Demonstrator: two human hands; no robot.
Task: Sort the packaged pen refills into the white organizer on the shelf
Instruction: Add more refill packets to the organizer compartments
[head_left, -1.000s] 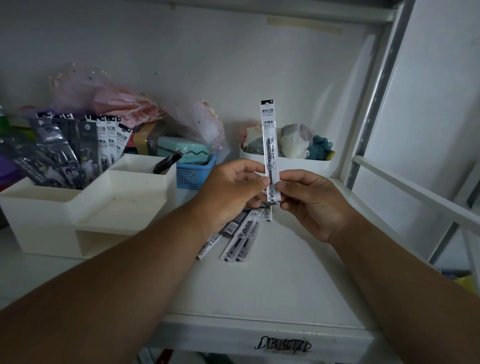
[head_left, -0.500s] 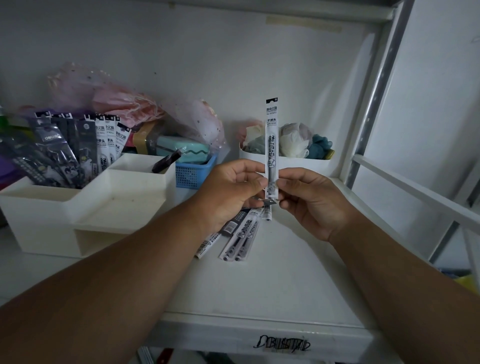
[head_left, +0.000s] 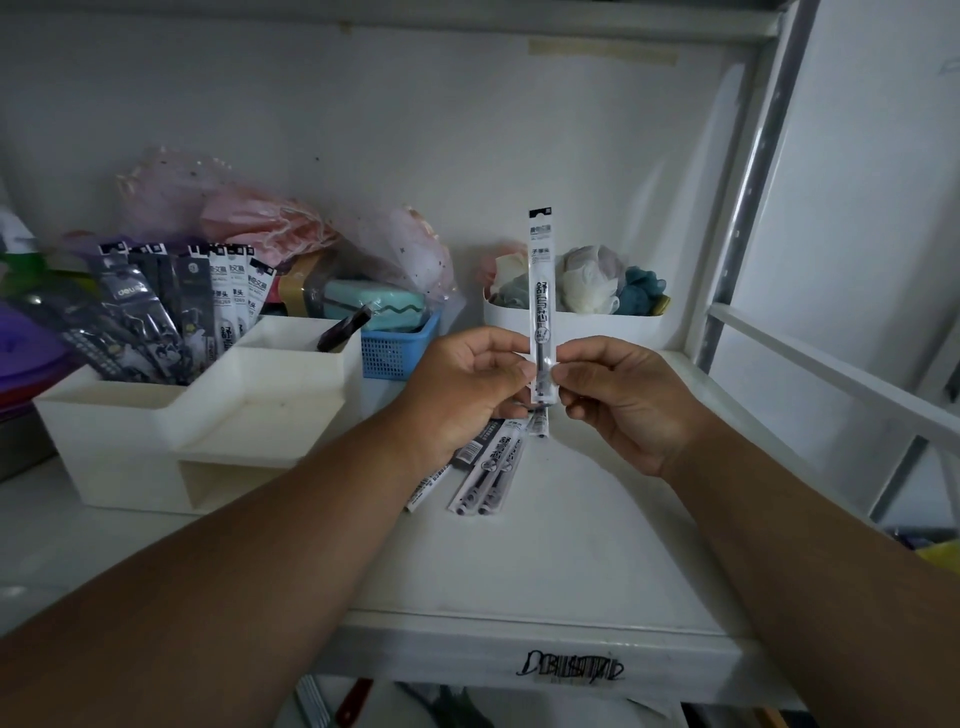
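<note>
White shelf (head_left: 545, 561) in a dim metal rack.
Both hands, left hand (head_left: 467, 384) and right hand (head_left: 623, 400), pinch one upright refill packet (head_left: 541, 291); white organizer (head_left: 156, 441) at nine o'clock.

Shelf (head_left: 545, 561), white, as I see it from the head view. On it I count: white organizer (head_left: 156, 431) at left, packaged refills (head_left: 156, 312) standing in its rear compartment; blue basket (head_left: 397, 351) just behind its right corner; white tub (head_left: 587, 330) at the back; loose refill packets (head_left: 483, 475) fanned flat near the middle.
</note>
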